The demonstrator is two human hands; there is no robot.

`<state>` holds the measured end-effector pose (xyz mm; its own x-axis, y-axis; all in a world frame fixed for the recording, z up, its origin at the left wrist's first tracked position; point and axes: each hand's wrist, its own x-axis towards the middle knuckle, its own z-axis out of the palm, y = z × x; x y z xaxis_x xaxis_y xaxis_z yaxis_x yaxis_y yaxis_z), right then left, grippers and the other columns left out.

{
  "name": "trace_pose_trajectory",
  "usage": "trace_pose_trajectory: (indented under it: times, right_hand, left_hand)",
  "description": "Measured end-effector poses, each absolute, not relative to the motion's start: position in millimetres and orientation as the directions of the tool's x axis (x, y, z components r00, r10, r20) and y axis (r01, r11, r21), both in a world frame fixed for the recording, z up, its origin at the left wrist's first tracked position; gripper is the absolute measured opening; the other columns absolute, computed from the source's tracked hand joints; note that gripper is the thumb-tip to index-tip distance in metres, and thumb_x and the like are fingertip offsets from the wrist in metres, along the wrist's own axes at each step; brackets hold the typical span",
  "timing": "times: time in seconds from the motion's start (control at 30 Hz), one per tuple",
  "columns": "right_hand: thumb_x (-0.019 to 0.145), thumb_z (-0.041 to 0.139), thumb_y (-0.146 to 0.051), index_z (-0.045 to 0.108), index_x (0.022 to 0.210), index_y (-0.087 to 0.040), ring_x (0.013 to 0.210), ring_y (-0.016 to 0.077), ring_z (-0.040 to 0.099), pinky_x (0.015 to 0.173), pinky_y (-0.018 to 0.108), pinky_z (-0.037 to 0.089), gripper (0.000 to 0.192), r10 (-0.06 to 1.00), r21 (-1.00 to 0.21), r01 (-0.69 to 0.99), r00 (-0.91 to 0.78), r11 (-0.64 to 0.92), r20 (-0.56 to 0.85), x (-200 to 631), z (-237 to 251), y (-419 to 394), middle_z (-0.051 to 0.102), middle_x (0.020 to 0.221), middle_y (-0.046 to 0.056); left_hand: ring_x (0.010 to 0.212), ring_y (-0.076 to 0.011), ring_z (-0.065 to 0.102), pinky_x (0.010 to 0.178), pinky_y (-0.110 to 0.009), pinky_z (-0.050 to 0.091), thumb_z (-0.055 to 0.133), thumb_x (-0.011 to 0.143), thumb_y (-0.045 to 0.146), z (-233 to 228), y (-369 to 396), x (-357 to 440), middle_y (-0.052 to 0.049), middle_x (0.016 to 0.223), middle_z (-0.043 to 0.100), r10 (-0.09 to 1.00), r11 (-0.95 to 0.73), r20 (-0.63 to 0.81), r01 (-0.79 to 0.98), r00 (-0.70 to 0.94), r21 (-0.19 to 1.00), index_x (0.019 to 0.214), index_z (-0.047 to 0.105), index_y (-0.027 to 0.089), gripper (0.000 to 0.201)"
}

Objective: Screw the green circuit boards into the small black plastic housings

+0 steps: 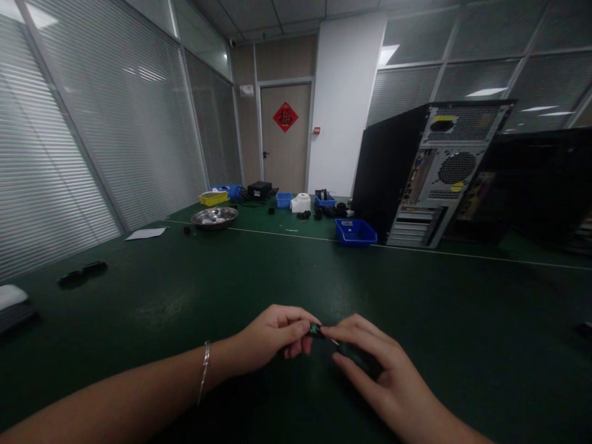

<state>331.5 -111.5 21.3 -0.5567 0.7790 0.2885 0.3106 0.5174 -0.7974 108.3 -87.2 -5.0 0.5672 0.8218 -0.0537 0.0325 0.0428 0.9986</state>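
Low in the centre of the head view, my left hand (287, 333) pinches a small black part with a green circuit board (315, 330) between thumb and fingers. My right hand (374, 354) is just to its right, with the index fingertip at the part's right end. Its thumb is stretched out, apart from the index finger. A thin pale sliver (333, 341) shows beneath the right index finger; whether it is a wire or a tool tip, I cannot tell. The part's underside is hidden by my left fingers.
Across the green table (231, 271) stand a metal bowl (214, 217), a blue bin (356, 232), a yellow tray (213, 198) and a white plastic housing (300, 203). A black computer case (393, 166) is at right. Dark pieces (82, 273) and white paper (145, 234) lie left.
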Motion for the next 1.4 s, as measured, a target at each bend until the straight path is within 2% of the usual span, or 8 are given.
trace_pose_trajectory:
  times: [0.17,0.33,0.53,0.67,0.9,1.03,1.2,1.4]
  right_hand:
    - [0.091,0.057,-0.016,0.065,0.118,-0.026,0.093,0.0201,0.063,0.081,0.032,0.051,0.030,0.825,-0.791,0.355,-0.476,0.498,0.306,333,15,-109,0.065,0.101,0.005]
    - [0.091,0.058,-0.018,0.065,0.119,-0.026,0.092,0.0201,0.063,0.078,0.032,0.052,0.030,0.857,-0.808,0.384,-0.442,0.447,0.264,335,15,-108,0.064,0.103,0.005]
    - [0.090,0.059,-0.018,0.066,0.118,-0.026,0.092,0.0201,0.063,0.079,0.032,0.052,0.031,0.859,-0.814,0.378,-0.439,0.442,0.263,334,17,-110,0.066,0.103,0.005]
    - [0.089,0.058,-0.018,0.066,0.118,-0.025,0.086,0.0196,0.064,0.074,0.031,0.052,0.031,0.852,-0.799,0.382,-0.437,0.465,0.287,333,16,-109,0.066,0.100,0.005]
    - [0.090,0.059,-0.018,0.066,0.117,-0.026,0.087,0.0195,0.063,0.074,0.031,0.052,0.030,0.845,-0.800,0.372,-0.449,0.471,0.289,333,14,-108,0.066,0.100,0.005]
    - [0.090,0.059,-0.018,0.066,0.117,-0.025,0.091,0.0200,0.064,0.078,0.031,0.051,0.030,0.840,-0.808,0.353,-0.458,0.473,0.291,334,15,-108,0.066,0.101,0.005]
    - [0.089,0.057,-0.016,0.065,0.117,-0.025,0.091,0.0199,0.063,0.079,0.030,0.051,0.030,0.829,-0.789,0.379,-0.488,0.483,0.273,333,14,-108,0.065,0.102,0.005]
    - [0.085,0.062,-0.016,0.063,0.114,-0.025,0.087,0.0201,0.063,0.077,0.030,0.050,0.031,0.799,-0.715,0.474,-0.568,0.514,0.199,330,14,-113,0.065,0.095,0.003]
  left_hand:
    - [0.058,-0.0096,0.045,0.054,-0.021,0.034,0.050,0.092,0.038,3,-91,109,0.001,0.070,0.055,0.876,-0.067,-0.019,0.161,0.481,0.985,0.110,0.059,0.015,0.031]
    - [0.065,-0.0115,0.049,0.061,-0.022,0.038,0.044,0.096,0.037,15,-99,107,0.001,0.071,0.055,0.814,-0.325,0.035,0.404,0.580,0.855,0.094,0.066,0.016,0.030]
    - [0.067,-0.0145,0.053,0.065,-0.025,0.039,0.040,0.098,0.033,17,-103,109,-0.002,0.071,0.059,0.607,-0.727,0.140,0.476,0.782,0.494,0.078,0.060,0.018,0.032]
    - [0.066,-0.0184,0.053,0.061,-0.029,0.035,0.047,0.094,0.040,17,-105,111,-0.004,0.069,0.060,0.585,-0.797,0.133,0.537,0.800,0.278,0.077,0.060,0.020,0.029]
    - [0.074,-0.0192,0.049,0.064,-0.028,0.035,0.042,0.093,0.051,22,-103,105,-0.005,0.087,0.058,0.731,-0.650,0.145,0.616,0.667,0.444,0.097,0.056,0.020,0.034]
    - [0.077,-0.0198,0.048,0.069,-0.028,0.037,0.069,0.066,0.066,21,-101,103,-0.004,0.093,0.057,0.663,-0.693,0.124,0.543,0.738,0.475,0.101,0.055,0.020,0.059]
    - [0.083,-0.0202,0.049,0.073,-0.029,0.039,0.076,0.067,0.054,22,-99,101,-0.005,0.096,0.057,0.661,-0.663,0.119,0.501,0.741,0.557,0.099,0.058,0.020,0.050]
    - [0.080,-0.0151,0.049,0.069,-0.027,0.044,0.080,0.067,0.040,10,-89,96,-0.004,0.101,0.050,0.801,-0.442,0.141,0.417,0.581,0.794,0.109,0.057,0.019,0.053]
